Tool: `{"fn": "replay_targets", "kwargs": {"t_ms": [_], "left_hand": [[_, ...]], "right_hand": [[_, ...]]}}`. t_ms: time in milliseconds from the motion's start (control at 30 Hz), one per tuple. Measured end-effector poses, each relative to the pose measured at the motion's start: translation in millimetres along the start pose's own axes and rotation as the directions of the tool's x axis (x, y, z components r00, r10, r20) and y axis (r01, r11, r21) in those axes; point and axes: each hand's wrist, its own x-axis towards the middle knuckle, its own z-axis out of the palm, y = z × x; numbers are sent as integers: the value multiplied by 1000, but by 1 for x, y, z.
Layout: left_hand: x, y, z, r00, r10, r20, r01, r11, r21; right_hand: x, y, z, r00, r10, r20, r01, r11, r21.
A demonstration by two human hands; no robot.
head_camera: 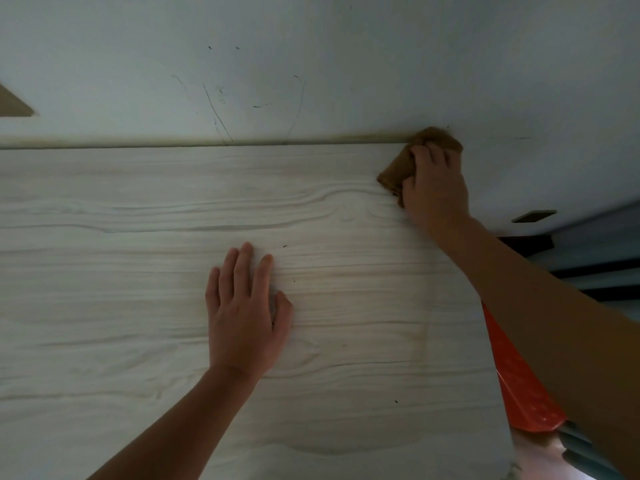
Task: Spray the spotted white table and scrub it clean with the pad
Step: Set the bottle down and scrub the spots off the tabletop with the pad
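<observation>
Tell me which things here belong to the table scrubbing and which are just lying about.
Job: white table; brown pad, gripped by the right hand; left hand, flat on the table.
Lying about: orange-red object past the table's right edge; scuffed wall.

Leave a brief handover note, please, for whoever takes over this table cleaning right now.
Left hand: flat and open on the table, bracing.
Right hand: grips the brown pad at the table's far edge, by the wall.
Spray bottle: not in view.
Done: cannot tell how much has been scrubbed.
To do: a few dark specks show mid-table and near the front; scrub those.
</observation>
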Motion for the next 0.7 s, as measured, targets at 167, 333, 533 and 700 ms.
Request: {"fn": "replay_targets", "kwargs": {"t_ms": [167,333,533,700], "left_hand": [[1,1,-1,1000,-6,11,6,1000,-4],[0,0,-1,1000,-10,27,10,1000,13],[1,2,-1,1000,-12,13,12,1000,11],[2,4,-1,1000,-12,-2,12,1000,12]], "right_hand": [[-9,-58,15,970,-242,23,239,968,75],[-22,-99,26,885,-459,79,447,885,129],[11,-83,18,919,-380,105,373,925,75],[3,-60,15,952,-296,83,291,954,66]]}}
